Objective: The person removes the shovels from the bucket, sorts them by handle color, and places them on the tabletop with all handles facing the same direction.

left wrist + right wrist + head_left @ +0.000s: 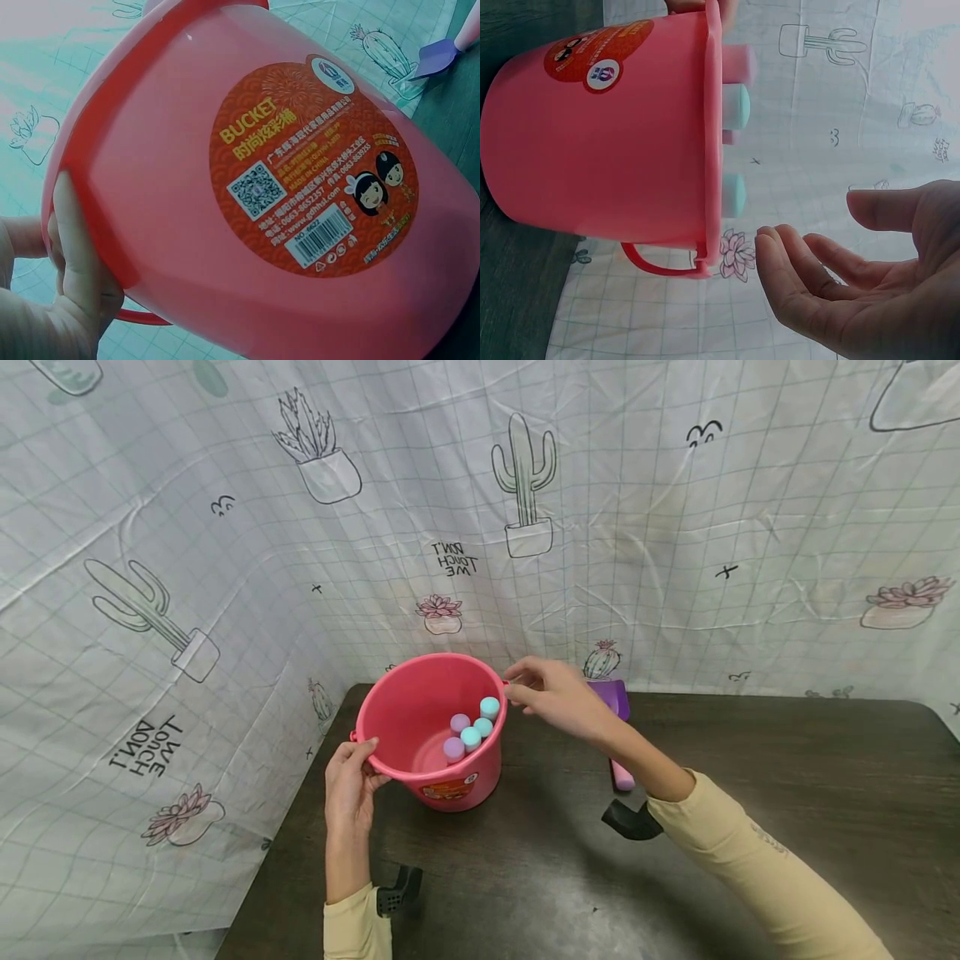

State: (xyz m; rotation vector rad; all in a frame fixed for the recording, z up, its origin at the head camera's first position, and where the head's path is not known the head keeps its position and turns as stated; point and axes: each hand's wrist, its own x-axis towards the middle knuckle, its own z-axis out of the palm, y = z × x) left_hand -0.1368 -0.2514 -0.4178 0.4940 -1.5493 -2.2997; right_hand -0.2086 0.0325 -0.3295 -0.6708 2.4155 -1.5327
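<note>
While the bucket (412, 710) is occupying the far left of the table (787, 793), the tabletop is extending rightward and toward the near side, and the printed curtain (630, 568) is bounding the far and left edges. The purple scoop (617, 697) is lying farther right. The left hand (350, 785) is grasping the bucket at its left near rim; the right hand (558, 693), relaxed with fingers loosely curved, is hovering just beside the right rim. Pastel cylinders (471, 739) are standing inside, toward the right.
</note>
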